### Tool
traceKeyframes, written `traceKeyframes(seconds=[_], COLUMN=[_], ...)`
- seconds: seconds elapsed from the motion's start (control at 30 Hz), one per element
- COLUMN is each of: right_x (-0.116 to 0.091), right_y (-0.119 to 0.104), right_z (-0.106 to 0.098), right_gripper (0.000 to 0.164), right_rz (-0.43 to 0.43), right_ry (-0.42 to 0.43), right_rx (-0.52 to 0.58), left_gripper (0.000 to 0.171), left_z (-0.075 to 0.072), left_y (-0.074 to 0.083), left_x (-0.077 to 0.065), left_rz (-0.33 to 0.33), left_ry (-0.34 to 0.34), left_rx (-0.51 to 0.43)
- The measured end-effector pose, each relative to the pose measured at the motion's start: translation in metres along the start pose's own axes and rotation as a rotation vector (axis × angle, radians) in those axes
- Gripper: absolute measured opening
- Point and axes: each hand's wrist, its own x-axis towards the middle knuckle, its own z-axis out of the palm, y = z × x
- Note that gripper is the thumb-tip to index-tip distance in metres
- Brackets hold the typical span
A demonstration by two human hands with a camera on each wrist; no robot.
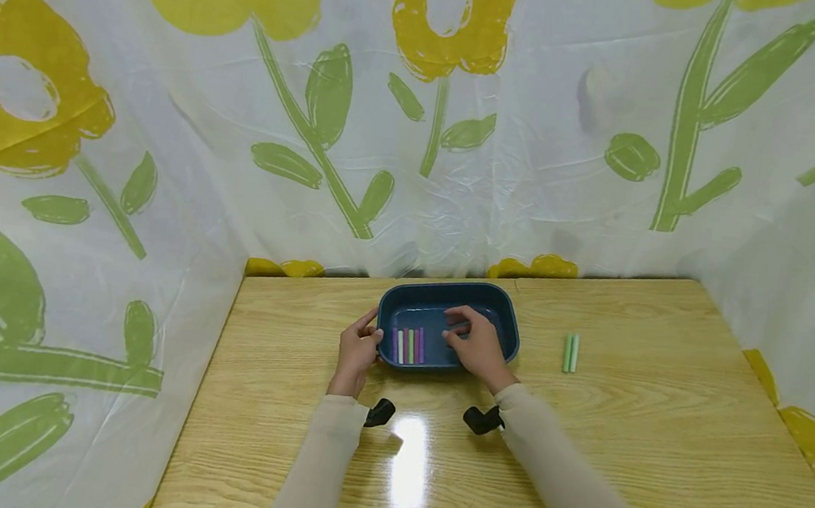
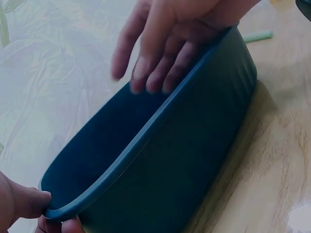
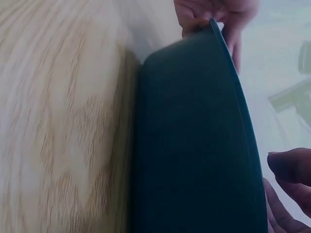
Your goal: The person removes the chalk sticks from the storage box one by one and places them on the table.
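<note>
A dark blue rectangular tub [image 1: 441,286] stands near the table's back edge. Inside it, at the left end, several chalk sticks [image 1: 409,346] in purple, white and green lie side by side. My left hand [image 1: 357,349] grips the tub's left end, thumb [image 2: 34,201] over the rim and fingers below it outside. My right hand [image 1: 474,344] is over the tub's right half, thumb apart from the fingers and nothing held between them. In the left wrist view its fingers [image 2: 155,63] hang down loosely past the rim. The chalk is hidden in both wrist views.
Two more chalk sticks, a green one [image 1: 567,353] and a paler one [image 1: 575,353], lie together on the wooden table [image 1: 660,425] right of the tub. A flower-printed sheet [image 1: 539,160] hangs behind the table and along its sides. Black wrist-camera mounts [image 1: 482,419] jut inward from the sleeves.
</note>
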Motion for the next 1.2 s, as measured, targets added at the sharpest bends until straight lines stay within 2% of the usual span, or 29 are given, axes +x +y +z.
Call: traceKeyframes(seconds=[0.4, 0.8, 1.2], right_x=[0.013, 0.024, 0.029], right_y=[-0.008, -0.008, -0.006], right_z=[0.027, 0.038, 0.042], right_gripper=[0.036, 0.040, 0.047], right_rz=[0.027, 0.127, 0.146], right_ry=[-0.084, -0.154, -0.212], right_rx=[-0.023, -0.057, -0.159], left_gripper=[0.047, 0.047, 0.047], left_z=[-0.001, -0.001, -0.002], left_y=[0.001, 0.002, 0.002], left_x=[0.000, -0.002, -0.003], left_rz=[-0.005, -0.007, -0.004], left_ry=[-0.007, -0.007, -0.016], left_rx=[0.028, 0.026, 0.021])
